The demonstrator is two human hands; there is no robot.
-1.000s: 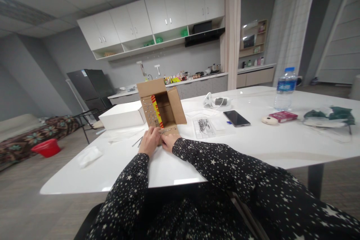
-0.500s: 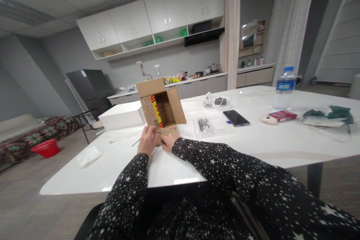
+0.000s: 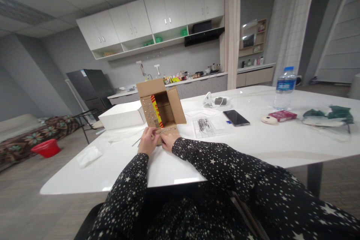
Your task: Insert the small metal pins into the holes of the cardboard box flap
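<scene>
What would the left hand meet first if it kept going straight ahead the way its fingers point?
The left hand points away from the person, at the open brown cardboard box lying on its side. It already touches the box's near flap, so it would probably meet the studded left flap next; depth is unclear.

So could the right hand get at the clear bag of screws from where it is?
Probably yes: the right hand rests at the cardboard box, and the bag of screws lies just beside it with bare table between.
</scene>
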